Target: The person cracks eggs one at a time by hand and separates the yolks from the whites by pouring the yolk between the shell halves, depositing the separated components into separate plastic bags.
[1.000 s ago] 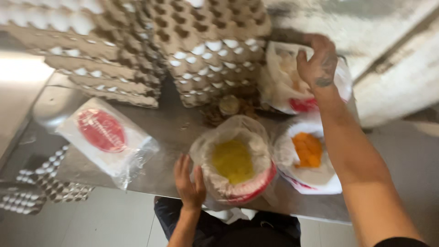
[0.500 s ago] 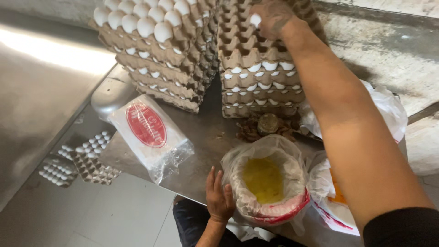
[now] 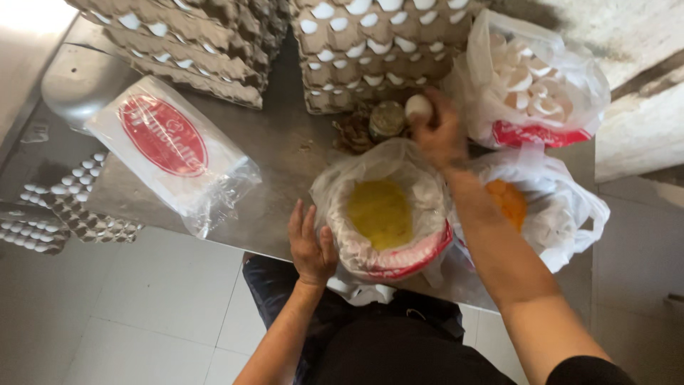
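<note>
My right hand [image 3: 439, 134] holds a white egg [image 3: 418, 107] just above the far rim of a bag-lined bowl [image 3: 420, 242] filled with yellow liquid [image 3: 380, 212]. My left hand [image 3: 310, 244] rests flat against the near left side of that bowl, fingers spread. Behind the egg stand stacked cardboard trays of white eggs [image 3: 377, 50]. A second bag with orange yolks [image 3: 509, 203] sits to the right of the bowl.
A plastic bag of broken eggshells [image 3: 531, 82] lies at the back right. A flat clear packet with a red oval label [image 3: 171, 150] lies on the steel table [image 3: 278, 150]. More egg trays [image 3: 178, 43] stand back left, others [image 3: 50, 217] on the floor.
My right hand came down from the top tray of the stack with an egg to the bowl's far rim. The view tilted down. My left hand stayed by the bowl.
</note>
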